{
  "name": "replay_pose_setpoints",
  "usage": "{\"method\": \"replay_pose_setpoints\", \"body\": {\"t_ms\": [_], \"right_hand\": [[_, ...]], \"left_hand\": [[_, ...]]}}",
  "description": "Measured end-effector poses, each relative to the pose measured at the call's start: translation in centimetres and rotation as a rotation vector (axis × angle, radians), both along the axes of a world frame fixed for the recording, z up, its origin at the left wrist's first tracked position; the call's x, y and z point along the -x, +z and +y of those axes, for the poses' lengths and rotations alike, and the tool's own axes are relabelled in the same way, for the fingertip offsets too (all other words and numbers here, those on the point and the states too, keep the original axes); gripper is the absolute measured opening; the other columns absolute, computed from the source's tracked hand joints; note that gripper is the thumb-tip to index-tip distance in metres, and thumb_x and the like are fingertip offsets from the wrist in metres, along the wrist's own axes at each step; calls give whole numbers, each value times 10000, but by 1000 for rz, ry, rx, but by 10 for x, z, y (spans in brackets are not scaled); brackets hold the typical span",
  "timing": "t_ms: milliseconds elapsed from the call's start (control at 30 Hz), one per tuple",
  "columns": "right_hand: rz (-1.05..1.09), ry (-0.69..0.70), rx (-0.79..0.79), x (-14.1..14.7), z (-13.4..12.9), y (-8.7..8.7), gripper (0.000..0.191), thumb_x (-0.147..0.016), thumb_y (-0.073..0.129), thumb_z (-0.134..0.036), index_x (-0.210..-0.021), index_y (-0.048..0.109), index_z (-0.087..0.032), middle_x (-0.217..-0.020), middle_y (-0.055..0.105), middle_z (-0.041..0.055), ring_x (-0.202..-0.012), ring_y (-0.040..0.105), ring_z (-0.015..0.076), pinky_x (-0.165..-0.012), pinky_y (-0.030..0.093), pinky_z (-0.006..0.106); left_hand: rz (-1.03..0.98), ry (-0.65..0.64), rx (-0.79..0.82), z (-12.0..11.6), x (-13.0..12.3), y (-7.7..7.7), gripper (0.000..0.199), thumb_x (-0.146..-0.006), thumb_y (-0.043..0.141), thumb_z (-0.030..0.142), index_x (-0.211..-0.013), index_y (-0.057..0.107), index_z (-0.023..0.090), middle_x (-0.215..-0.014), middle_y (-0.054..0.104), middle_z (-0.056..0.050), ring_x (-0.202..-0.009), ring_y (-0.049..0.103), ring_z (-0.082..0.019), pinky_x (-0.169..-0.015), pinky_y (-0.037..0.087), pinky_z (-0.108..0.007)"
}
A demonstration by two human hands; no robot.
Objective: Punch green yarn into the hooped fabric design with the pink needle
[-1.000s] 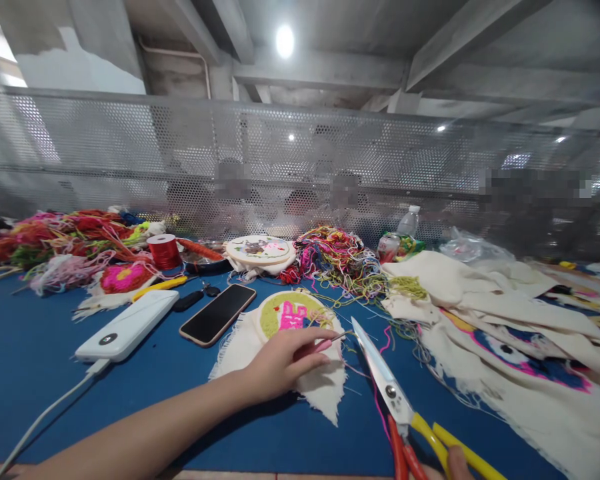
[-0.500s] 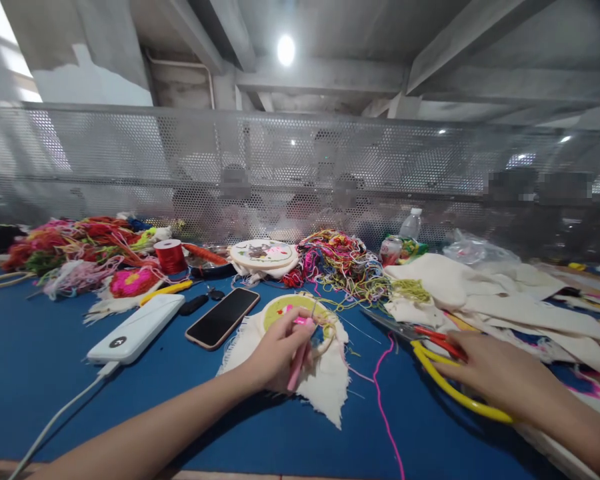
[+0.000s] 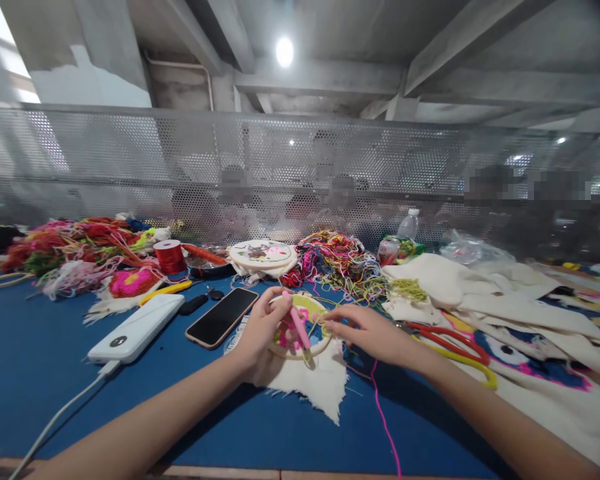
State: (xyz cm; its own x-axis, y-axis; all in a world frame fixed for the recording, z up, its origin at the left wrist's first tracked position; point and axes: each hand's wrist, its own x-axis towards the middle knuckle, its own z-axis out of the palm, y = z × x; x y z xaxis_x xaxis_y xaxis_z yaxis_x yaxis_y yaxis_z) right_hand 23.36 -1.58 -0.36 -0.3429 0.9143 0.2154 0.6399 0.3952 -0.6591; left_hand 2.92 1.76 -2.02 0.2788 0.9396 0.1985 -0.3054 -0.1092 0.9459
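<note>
My left hand (image 3: 260,328) is closed around a pink punch needle (image 3: 299,328), which slants over an embroidery hoop (image 3: 321,349). White cloth with frayed edges (image 3: 313,390) spreads out from under the hoop. Inside it, the fabric has yellow-green, pink and blue yarn work. At the hoop's right rim my right hand (image 3: 370,335) pinches yellow-green yarn (image 3: 321,319) between its fingertips. Scissors (image 3: 453,347) with red and yellow handles lie to the right, partly behind my right hand and forearm. A pink strand (image 3: 384,413) runs down the table beside that forearm.
Left of the hoop lie a phone (image 3: 223,318) and a white power bank (image 3: 136,328) with its cable. Yarn heaps (image 3: 345,267), a red spool (image 3: 171,257) and another hoop (image 3: 263,255) stand behind. Cream cloth (image 3: 480,287) covers the right side, before a perforated metal screen (image 3: 280,153).
My right hand has let go of the scissors on the right and moved left to the yarn at the hoop. My left hand has turned, tilting the punch needle, and the hoop's yarn-worked face shows more.
</note>
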Motion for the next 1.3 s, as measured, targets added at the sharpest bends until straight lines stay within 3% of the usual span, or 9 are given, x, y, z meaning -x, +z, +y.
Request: {"method": "replay_pose_setpoints", "body": {"t_ms": [67,133,333,467,600,833,1133,1300], "right_hand": [[133,126,143,20,10,-10,450,-885,423,-561,-929,663,-183,-781,627,25,-575,552,134,-541,421,245],[209,140,194,33,15,-19,478,-873,426,-589,-874,655,-170,-649,557,-9,-496,479,107,-471,365,219],[341,222,258,35,10,-31,440,-833,518,-580,-825,646,-160,-588,459,-41,-491,414,80,-445,297,196],[347,175,247,29,7,-31,363,-808,587,-522,-770,632,-164,-511,426,-56,-451,394,83,-434,270,207],[356,135,234,26,9,-33,364,-796,592,-502,-733,662,-150,-560,477,-33,-460,397,80,-435,263,213],[357,9,349,24,16,-41,367,-802,539,-481,-789,677,-141,-426,403,-61,-363,355,81,-376,212,210],[415,-42,345,25,16,-41,276,-769,559,-399,-750,662,-144,-489,443,-55,-349,362,54,-345,193,192],[450,-27,370,24,19,-44,247,-756,558,-394,-730,642,-163,-430,400,-70,-314,343,61,-329,185,195]], "left_hand": [[30,57,-60,2,3,3,322,-759,664,428,-941,508,212,-609,622,44,-508,601,-108,-435,445,-165],[36,121,-116,4,6,6,336,-741,685,417,-930,510,202,-632,648,29,-582,638,-127,-480,471,-171],[-94,183,-116,6,10,9,304,-768,670,383,-918,474,205,-701,692,8,-659,682,-138,-619,540,-216],[-114,165,-110,7,9,7,278,-793,651,358,-929,469,197,-712,704,-10,-705,698,-159,-620,548,-218],[-109,158,-126,8,10,7,249,-815,629,349,-932,476,191,-729,712,-23,-737,706,-176,-628,557,-232],[-90,158,-139,7,10,7,243,-833,610,345,-968,477,191,-767,721,-38,-771,709,-192,-637,560,-245],[-88,175,-141,12,10,2,254,-832,607,344,-989,471,198,-752,716,-30,-757,711,-184,-619,560,-225],[-92,178,-135,13,10,1,281,-818,621,356,-996,471,198,-753,714,-31,-751,711,-181,-616,562,-221]]}}
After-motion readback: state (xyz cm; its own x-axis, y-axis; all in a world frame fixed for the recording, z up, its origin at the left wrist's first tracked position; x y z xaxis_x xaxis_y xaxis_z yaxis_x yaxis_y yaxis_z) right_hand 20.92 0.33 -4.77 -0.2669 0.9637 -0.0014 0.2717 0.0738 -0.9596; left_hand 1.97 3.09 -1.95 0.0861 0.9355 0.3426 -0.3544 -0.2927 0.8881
